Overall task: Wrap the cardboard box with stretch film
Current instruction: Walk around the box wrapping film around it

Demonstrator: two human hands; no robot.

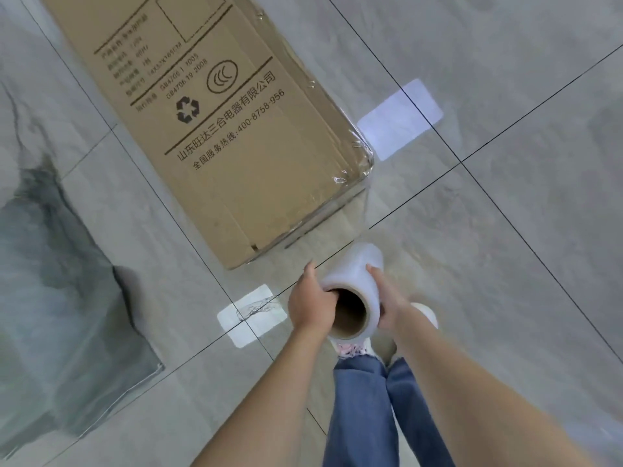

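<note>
Both hands gripped the stretch film roll (350, 291) — left hand (310, 306) with fingers hooked into its cardboard core, right hand (387, 301) clasping its side. A film sheet (362, 214) ran to the cardboard box (215, 129) on the tiled floor (505, 230) — its near corner already filmed.

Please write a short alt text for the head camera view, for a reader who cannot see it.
Seen from above, a person's left hand and right hand hold a roll of stretch film, its film running to the near corner of a printed cardboard box lying on the grey tiled floor.
</note>
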